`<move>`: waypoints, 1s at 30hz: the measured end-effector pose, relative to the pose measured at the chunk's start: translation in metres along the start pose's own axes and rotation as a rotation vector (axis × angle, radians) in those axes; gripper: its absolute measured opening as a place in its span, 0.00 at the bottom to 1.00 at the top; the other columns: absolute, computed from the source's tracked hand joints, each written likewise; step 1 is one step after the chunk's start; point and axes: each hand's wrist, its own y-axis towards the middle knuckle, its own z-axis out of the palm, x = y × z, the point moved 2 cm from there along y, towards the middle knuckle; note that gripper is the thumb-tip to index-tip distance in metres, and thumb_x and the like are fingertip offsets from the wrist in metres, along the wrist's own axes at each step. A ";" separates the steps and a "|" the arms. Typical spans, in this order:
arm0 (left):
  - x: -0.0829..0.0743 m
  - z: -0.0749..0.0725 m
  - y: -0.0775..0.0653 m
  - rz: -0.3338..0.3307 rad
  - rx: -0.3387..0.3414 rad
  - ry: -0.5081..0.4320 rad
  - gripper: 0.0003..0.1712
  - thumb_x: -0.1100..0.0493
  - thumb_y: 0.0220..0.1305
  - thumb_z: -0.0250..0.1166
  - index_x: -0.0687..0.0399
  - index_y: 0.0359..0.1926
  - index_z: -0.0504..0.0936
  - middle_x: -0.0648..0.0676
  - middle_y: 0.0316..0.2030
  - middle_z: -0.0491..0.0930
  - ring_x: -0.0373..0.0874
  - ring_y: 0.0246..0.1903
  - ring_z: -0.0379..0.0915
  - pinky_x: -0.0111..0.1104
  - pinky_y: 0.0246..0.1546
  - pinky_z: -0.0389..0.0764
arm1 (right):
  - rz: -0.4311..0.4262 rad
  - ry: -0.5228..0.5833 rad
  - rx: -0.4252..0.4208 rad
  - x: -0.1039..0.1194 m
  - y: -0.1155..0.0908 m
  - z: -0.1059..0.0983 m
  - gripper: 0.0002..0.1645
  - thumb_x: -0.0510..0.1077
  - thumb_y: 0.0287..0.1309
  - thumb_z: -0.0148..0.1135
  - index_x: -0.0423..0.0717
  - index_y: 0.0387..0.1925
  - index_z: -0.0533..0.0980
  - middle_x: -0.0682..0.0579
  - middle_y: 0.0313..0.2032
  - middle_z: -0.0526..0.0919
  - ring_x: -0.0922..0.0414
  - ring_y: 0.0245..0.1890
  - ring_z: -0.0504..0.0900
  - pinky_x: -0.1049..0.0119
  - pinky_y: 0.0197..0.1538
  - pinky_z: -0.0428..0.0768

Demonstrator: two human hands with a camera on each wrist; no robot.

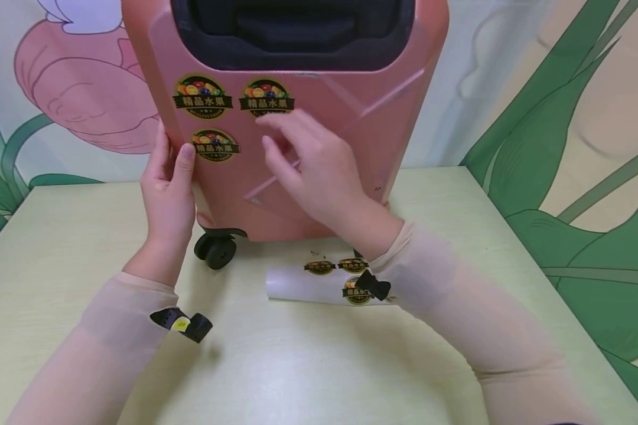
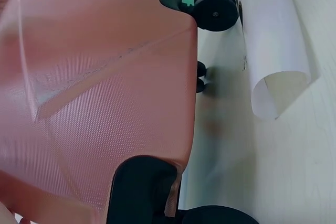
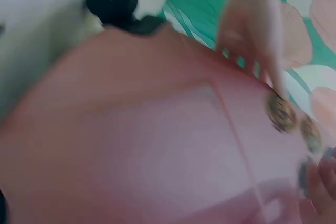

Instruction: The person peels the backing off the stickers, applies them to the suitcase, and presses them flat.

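Observation:
A pink hard-shell suitcase (image 1: 319,147) stands upright on the table, also filling much of both wrist views. Its front carries three round fruit stickers, one at upper left (image 1: 202,97), one at upper right (image 1: 267,94) and a third lower down (image 1: 215,146). My left hand (image 1: 169,183) grips the suitcase's left edge, thumb on the front beside the lower sticker. Over the front, my right hand (image 1: 319,159) has its index fingertip at the bottom of the upper-right sticker, thumb apart from the finger. Whether that fingertip touches is unclear.
A curled white sticker sheet (image 1: 303,286) with several stickers lies on the table (image 1: 276,366) below the suitcase, partly behind my right wrist. Black wheels (image 1: 215,251) show under the suitcase. A wall with painted leaves (image 1: 531,141) stands behind.

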 end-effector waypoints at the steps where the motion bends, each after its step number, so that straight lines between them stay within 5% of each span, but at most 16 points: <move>1: 0.000 0.000 0.000 0.002 0.003 -0.005 0.29 0.62 0.68 0.53 0.49 0.69 0.60 0.53 0.61 0.69 0.43 0.61 0.60 0.33 0.62 0.60 | -0.063 -0.063 -0.046 -0.001 0.004 -0.007 0.17 0.44 0.63 0.51 0.39 0.49 0.77 0.48 0.39 0.79 0.57 0.38 0.76 0.68 0.44 0.72; 5: 0.002 0.000 0.001 0.006 0.009 -0.014 0.29 0.62 0.68 0.53 0.49 0.69 0.61 0.53 0.61 0.69 0.44 0.61 0.61 0.33 0.62 0.60 | -0.141 -0.398 -0.126 -0.014 0.021 -0.031 0.25 0.50 0.66 0.45 0.41 0.58 0.71 0.44 0.54 0.74 0.50 0.57 0.68 0.55 0.65 0.54; 9: 0.003 0.000 0.001 0.005 0.013 -0.017 0.30 0.62 0.68 0.53 0.49 0.69 0.60 0.53 0.62 0.68 0.43 0.62 0.60 0.32 0.62 0.60 | -0.057 -0.605 0.022 -0.029 0.026 -0.037 0.32 0.58 0.68 0.39 0.44 0.66 0.63 0.45 0.62 0.66 0.49 0.65 0.57 0.48 0.67 0.37; 12: 0.002 0.000 0.001 -0.001 0.020 0.018 0.31 0.61 0.67 0.55 0.50 0.70 0.59 0.52 0.62 0.66 0.43 0.62 0.58 0.33 0.62 0.59 | -0.038 -0.634 0.094 -0.035 0.026 -0.035 0.34 0.60 0.68 0.39 0.44 0.66 0.61 0.45 0.63 0.65 0.48 0.66 0.54 0.47 0.67 0.36; 20: -0.004 -0.006 0.010 0.012 0.117 0.316 0.49 0.58 0.54 0.68 0.43 0.71 0.49 0.49 0.61 0.58 0.40 0.62 0.52 0.35 0.63 0.56 | -0.004 -0.619 0.083 -0.031 0.025 -0.027 0.35 0.60 0.67 0.39 0.43 0.66 0.60 0.45 0.62 0.64 0.48 0.65 0.53 0.50 0.67 0.33; 24: 0.002 -0.008 0.016 -0.019 0.194 0.191 0.49 0.62 0.53 0.69 0.40 0.69 0.50 0.51 0.57 0.63 0.46 0.58 0.59 0.34 0.57 0.65 | 0.001 -0.616 0.068 -0.028 0.024 -0.026 0.35 0.60 0.67 0.39 0.42 0.66 0.61 0.44 0.62 0.64 0.48 0.65 0.53 0.51 0.67 0.32; 30: 0.008 -0.013 0.012 -0.008 0.209 0.068 0.47 0.57 0.56 0.67 0.42 0.69 0.48 0.53 0.56 0.64 0.49 0.58 0.59 0.35 0.58 0.64 | -0.019 -0.596 0.043 -0.026 0.024 -0.025 0.34 0.60 0.67 0.39 0.42 0.65 0.61 0.45 0.62 0.64 0.48 0.65 0.53 0.50 0.67 0.33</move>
